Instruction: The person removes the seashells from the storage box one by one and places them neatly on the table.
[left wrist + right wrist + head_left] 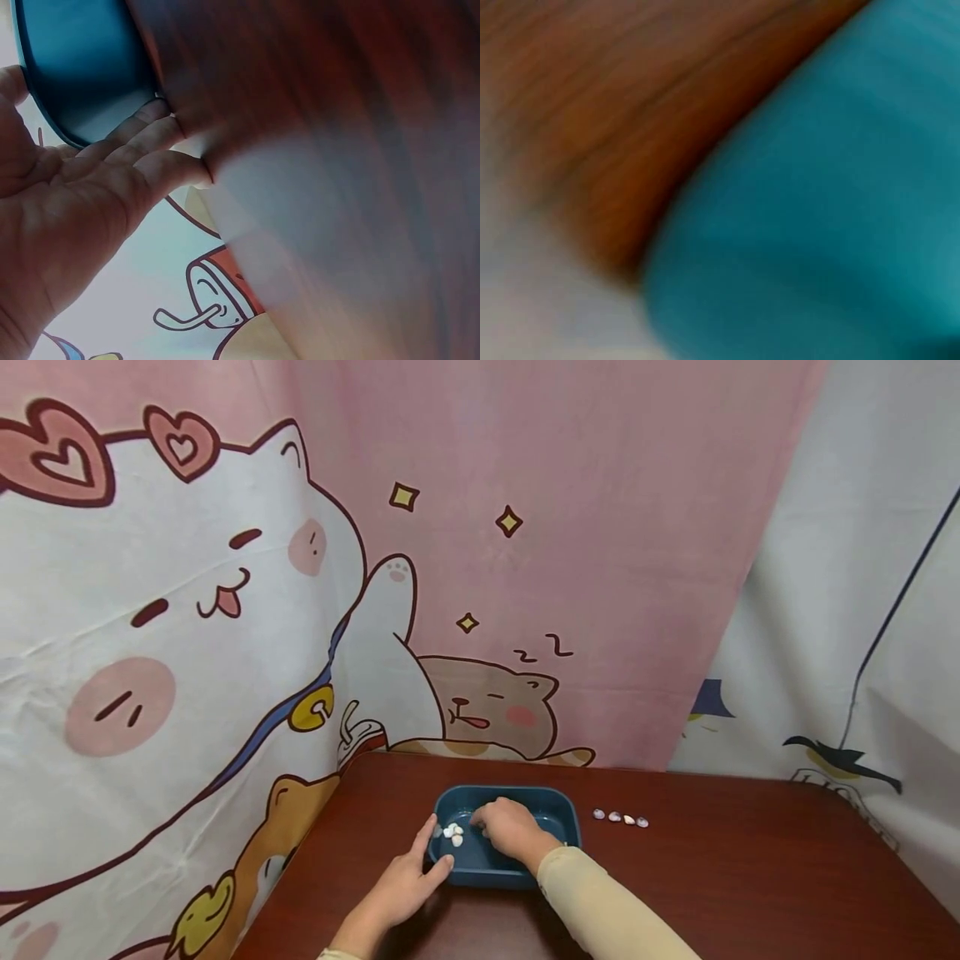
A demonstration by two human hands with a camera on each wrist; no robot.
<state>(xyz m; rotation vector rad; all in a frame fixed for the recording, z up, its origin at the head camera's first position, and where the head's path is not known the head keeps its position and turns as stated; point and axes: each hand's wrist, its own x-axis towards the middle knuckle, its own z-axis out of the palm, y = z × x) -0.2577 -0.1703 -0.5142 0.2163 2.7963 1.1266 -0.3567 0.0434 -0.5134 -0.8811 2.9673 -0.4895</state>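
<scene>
- A person's left hand (401,885) is resting at the near-left corner of a blue tray (495,878), thumb and forefinger spreading wide, the fingers lying nearly straight against its side.
- The right hand (510,828) is hanging over the tray's middle, palm down and wrist bending, its fingers pointing down and left; whether the fingertips are holding anything is impossible to tell.
- A pale sleeve (607,893) is covering the right forearm, which is slanting across the tray's near-right corner.
- Small white pieces (453,832) are clustering inside the tray at its left end, near both hands.
- Four more pieces (629,819) are forming a row on the table (720,877), right of the tray.
- The right wrist view is blurring, showing tray and table.
</scene>
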